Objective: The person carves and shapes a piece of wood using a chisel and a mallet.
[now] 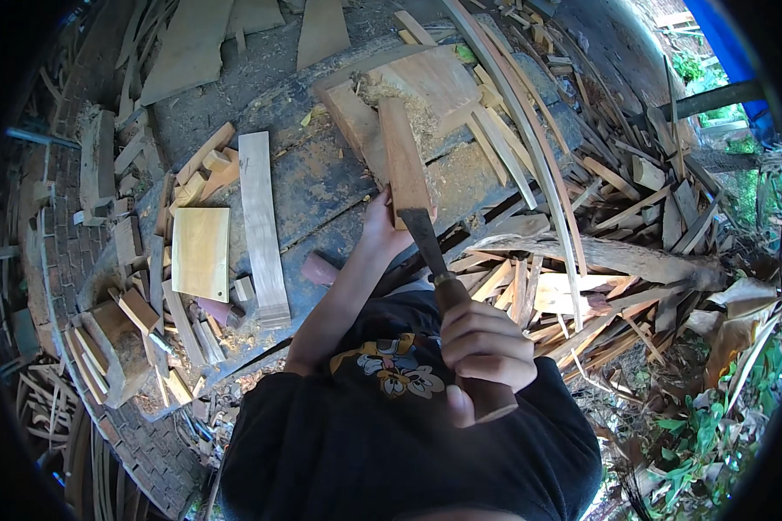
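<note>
My right hand [488, 347] is wrapped round the wooden handle of a broad-bladed chisel [426, 245], in front of my chest. The dark blade slants up and left, and its tip meets or overlaps the near end of a long brown wooden block [401, 154]. That same end is gripped by my left hand [384, 224], whose fingers are partly hidden behind the wood. The block's far end lies over a thick, pale wooden slab [434, 82] strewn with shavings.
On the dark worktable [313, 187] to the left lie a grey-white plank [261, 221] and a square yellowish board [202, 253]. Long curved strips [530, 130] arch across the right side. Heaped offcuts [530, 286] crowd the near right, and a brick edge [139, 451] runs lower left.
</note>
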Motion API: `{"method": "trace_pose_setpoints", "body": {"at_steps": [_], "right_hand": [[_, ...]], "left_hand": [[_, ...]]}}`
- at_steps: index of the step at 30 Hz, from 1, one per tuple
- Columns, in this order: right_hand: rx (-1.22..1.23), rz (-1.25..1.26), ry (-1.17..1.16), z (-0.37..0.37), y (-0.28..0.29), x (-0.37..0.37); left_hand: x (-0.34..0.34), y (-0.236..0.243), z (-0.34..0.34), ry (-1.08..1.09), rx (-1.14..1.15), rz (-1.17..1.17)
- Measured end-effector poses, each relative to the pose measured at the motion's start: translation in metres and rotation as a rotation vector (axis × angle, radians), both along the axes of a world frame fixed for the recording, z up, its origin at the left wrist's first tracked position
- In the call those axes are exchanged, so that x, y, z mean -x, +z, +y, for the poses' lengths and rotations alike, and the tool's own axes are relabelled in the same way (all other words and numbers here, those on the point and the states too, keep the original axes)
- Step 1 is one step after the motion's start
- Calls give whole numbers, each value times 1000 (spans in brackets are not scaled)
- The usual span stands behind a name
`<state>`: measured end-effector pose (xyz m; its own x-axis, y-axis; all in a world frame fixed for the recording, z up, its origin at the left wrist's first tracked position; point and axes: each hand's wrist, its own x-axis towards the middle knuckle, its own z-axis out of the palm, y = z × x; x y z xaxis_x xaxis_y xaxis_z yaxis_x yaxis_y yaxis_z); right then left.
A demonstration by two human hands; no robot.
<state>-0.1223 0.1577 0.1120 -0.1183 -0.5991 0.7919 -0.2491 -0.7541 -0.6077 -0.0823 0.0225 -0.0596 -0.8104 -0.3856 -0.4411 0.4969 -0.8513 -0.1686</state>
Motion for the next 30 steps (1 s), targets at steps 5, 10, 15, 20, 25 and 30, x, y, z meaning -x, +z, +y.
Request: {"method": "trace_pose_setpoints", "body": {"at_steps": [5,10,15,20,25,30], "right_hand": [[39,94,-90,-38,-36,-6],[31,27,34,3,-6,-2],[17,154,-106,-38,-37,4],[23,166,-77,-36,-36,0],[4,92,-26,-15,-17,2],[61,137,-115,-59,-54,8]], "left_hand": [[-5,-9,0,1,130,-74],[-5,-16,-2,-24,68,42],[-12,-48,-9,-54,138,48],[-9,-21,-7,-6,112,-98],[-2,-12,0,38,60,-161],[-25,-14,0,-59,77,516]]}}
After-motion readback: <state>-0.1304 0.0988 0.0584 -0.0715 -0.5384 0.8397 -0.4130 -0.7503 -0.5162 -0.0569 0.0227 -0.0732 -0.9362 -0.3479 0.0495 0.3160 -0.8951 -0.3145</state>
